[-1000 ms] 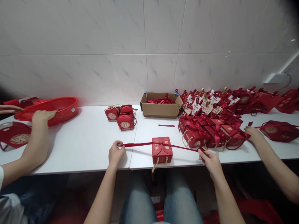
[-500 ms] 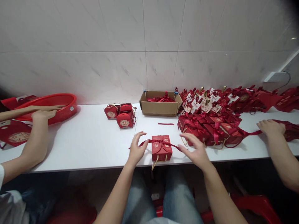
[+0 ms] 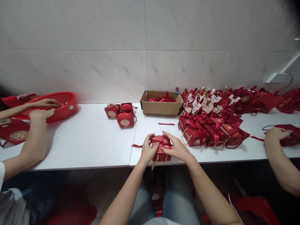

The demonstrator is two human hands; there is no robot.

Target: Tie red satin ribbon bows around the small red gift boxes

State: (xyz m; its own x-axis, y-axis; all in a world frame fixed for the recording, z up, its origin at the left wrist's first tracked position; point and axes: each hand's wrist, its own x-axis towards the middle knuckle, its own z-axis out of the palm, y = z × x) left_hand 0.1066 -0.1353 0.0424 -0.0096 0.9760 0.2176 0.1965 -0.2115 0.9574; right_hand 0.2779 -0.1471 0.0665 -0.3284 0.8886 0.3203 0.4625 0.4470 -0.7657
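Note:
A small red gift box [image 3: 162, 157] with twisted gold cord handles stands on the white table in front of me. Across its top runs a dark red ribbon [image 3: 137, 146], one tail of which sticks out to the left. My left hand [image 3: 148, 152] is at the box's left side, thumb and fingers closed on the ribbon near the middle. From the right, my right hand [image 3: 177, 147] pinches the ribbon close to the same spot. The fingers partly cover the ribbon's crossing, so its exact form is hidden.
Behind the box lie a loose red strip [image 3: 166, 124] and a cardboard box [image 3: 160, 109] of ribbons. Ribboned gift boxes [image 3: 214, 137] crowd the right; several plain red boxes [image 3: 125, 120] stand left. Co-workers' hands work at a red basin [image 3: 67, 114] and at far right.
Both my hands have come inward from the ribbon's ends to the box's top. The co-worker's hand at right has shifted with a red box, drawing its ribbon away.

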